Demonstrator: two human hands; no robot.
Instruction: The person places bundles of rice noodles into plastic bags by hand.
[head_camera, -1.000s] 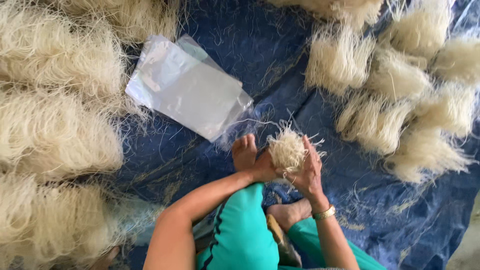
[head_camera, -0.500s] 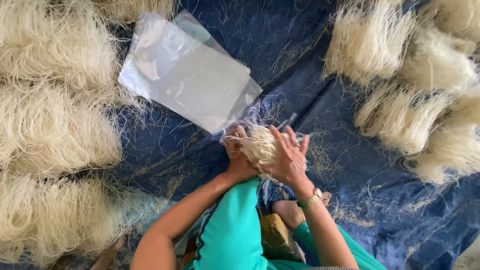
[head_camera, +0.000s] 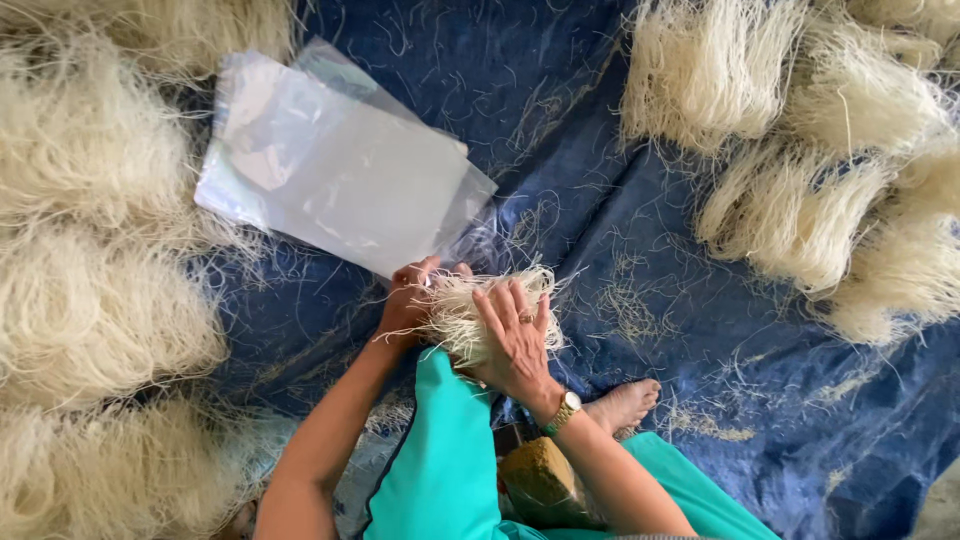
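Both hands, left hand (head_camera: 408, 300) and right hand (head_camera: 515, 340), clasp a noodle bundle (head_camera: 470, 310) beside plastic bags (head_camera: 340, 170); light, brittle strands, likely best cupped from both sides.

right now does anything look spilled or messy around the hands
Yes: loose pale strands lie scattered over the blue tarp, away from the piles. The stack of clear plastic bags sits askew, fanned out. Both the left hand and right hand hold one bundle of noodles.
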